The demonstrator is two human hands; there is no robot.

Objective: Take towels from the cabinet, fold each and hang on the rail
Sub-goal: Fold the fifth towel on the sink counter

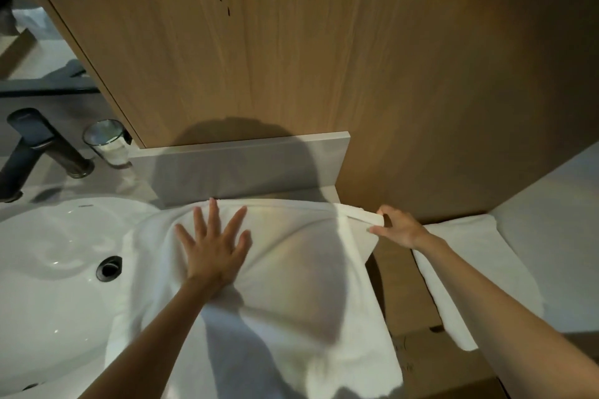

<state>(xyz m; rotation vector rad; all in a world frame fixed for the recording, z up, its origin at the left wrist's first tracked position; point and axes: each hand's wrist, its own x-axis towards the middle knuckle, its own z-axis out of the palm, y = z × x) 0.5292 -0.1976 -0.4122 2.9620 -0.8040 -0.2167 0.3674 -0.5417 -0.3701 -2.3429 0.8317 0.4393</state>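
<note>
With the towel (291, 269) spread at the right end of the counter (139, 188), pressed by the flat, straight-fingered left hand (214, 249) and pinched at its far corner by the right hand (397, 227), folding is judged barely begun and hanging undone.

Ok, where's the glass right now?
In the head view the glass stands at the left, on the counter behind the sink, between the dark tap and the lower corner of the wooden panel.
</note>
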